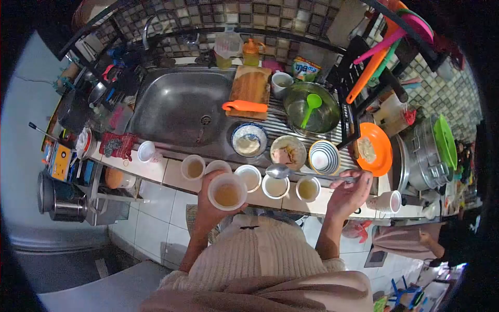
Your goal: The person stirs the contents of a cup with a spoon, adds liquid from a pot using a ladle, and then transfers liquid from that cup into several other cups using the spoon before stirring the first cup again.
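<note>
My left hand (204,210) is wrapped round a plastic cup (227,193) with a brownish, cloudy content, held in front of the counter edge. In my right hand (349,198) is the handle of a metal spoon (278,171), its bowl reaching left over the row of cups. Along the counter edge stand several similar cups, among them a left one (193,168), a middle one (275,187) and a right one (308,189) with yellowish liquid. Behind them sit a bowl of white paste (249,141), a bowl with pinkish-brown food (288,154) and a striped bowl (325,158).
A steel sink (176,104) lies at the back left. Beside it are a wooden board (250,86) with an orange-handled tool (244,106) and a metal pot (332,106) holding a green spoon (312,106). To the right are an orange plate (383,151) and stacked cups (387,202).
</note>
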`<state>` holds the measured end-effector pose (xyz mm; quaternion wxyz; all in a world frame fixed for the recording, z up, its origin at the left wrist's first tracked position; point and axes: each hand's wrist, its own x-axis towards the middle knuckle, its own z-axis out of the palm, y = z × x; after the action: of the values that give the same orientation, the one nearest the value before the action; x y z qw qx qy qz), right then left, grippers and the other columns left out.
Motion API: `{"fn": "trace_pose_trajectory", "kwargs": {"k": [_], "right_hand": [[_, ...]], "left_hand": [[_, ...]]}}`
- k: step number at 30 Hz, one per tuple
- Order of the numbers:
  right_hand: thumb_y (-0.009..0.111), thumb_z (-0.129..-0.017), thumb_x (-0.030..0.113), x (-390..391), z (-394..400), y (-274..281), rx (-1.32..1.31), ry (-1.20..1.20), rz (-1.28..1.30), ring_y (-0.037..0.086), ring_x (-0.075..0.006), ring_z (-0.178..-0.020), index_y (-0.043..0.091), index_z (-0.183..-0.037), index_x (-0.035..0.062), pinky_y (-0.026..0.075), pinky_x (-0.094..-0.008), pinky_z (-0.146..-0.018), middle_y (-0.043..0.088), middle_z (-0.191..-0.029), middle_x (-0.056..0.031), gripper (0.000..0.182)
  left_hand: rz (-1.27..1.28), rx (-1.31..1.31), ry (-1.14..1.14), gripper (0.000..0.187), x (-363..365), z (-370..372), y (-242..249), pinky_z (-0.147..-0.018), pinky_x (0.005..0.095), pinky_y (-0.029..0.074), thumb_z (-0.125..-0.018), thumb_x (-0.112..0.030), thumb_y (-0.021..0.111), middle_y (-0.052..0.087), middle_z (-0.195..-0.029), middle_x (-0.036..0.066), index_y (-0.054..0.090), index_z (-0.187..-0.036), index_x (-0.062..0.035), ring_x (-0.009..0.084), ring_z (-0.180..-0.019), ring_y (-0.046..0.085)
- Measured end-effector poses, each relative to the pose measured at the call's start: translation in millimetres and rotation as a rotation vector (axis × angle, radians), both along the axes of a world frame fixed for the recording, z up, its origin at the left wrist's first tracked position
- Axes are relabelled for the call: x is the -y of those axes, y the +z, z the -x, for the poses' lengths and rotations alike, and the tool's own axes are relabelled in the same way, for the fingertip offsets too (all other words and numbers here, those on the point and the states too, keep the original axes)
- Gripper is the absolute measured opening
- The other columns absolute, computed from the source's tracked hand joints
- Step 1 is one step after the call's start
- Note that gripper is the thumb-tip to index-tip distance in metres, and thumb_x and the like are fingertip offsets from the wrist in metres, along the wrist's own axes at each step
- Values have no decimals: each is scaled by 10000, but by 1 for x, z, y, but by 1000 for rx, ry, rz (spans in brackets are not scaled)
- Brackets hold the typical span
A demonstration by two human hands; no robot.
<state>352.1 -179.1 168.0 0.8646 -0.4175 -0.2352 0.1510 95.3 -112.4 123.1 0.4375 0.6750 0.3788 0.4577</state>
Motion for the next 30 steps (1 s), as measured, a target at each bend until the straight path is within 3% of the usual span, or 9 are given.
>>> {"fn": "trace_pose_trajectory", "kwargs": {"k": [5,9,11,14,17,19,22,25,30], "right_hand": [[409,-902,221,18,9,5,-39,34,-46,533,-190,-573,381,-818,21,461,-275,-341,481,-662,-116,218],[377,-900,174,24,26,-1,281,199,94,514,-192,-518,378,-797,9,462,-290,-335,481,-659,-143,195],[413,-885,119,23,29,-10,390,238,48,578,-198,-516,449,-799,-64,489,-284,-442,566,-696,-185,205],[416,-874,78,21,28,-22,593,383,94,587,-183,-540,471,-807,-76,491,-264,-468,583,-713,-171,177],[364,-913,161,13,33,-31,635,415,150,561,-194,-455,432,-828,-45,464,-281,-429,566,-677,-193,233],[373,-915,171,11,36,-39,555,418,174,546,-188,-445,425,-816,-34,460,-287,-423,560,-665,-181,234],[397,-913,180,5,37,-42,86,430,193,496,-172,-399,405,-804,-4,439,-275,-380,540,-648,-151,214],[392,-910,128,2,28,-38,-146,440,169,534,-168,-452,413,-815,4,464,-270,-431,554,-663,-139,157],[405,-911,161,-1,17,-33,-191,403,130,510,-163,-417,407,-815,15,437,-256,-374,542,-643,-130,175]], "left_hand": [[-2,-210,-124,821,7,-22,3,-860,335,418,-458,-188,861,495,-1088,98,403,-1120,-27,195,-1004,509],[-11,-287,-143,789,15,-36,8,-847,350,438,-491,-235,848,533,-1080,135,414,-1123,-52,245,-1005,541],[35,-220,-165,782,16,-40,5,-853,351,438,-513,-232,836,529,-1100,139,406,-1139,-47,245,-1021,536],[7,-313,-167,778,18,-42,10,-854,354,437,-530,-226,827,529,-1106,137,401,-1156,-46,250,-1023,534],[-17,-314,-153,765,17,-44,6,-853,355,436,-538,-222,823,526,-1115,138,409,-1159,-53,253,-1028,531],[12,-264,-165,747,18,-45,6,-855,352,432,-539,-221,822,528,-1112,138,421,-1147,-57,255,-1029,528],[-7,-272,-170,743,16,-45,8,-848,350,437,-540,-225,823,532,-1099,132,421,-1142,-57,250,-1020,533],[-13,-287,-176,745,14,-46,10,-840,345,442,-532,-226,828,536,-1079,126,420,-1131,-53,240,-1006,540],[6,-230,-150,780,10,-49,7,-808,332,453,-474,-195,856,525,-1049,98,419,-1103,-51,211,-960,545]]}}
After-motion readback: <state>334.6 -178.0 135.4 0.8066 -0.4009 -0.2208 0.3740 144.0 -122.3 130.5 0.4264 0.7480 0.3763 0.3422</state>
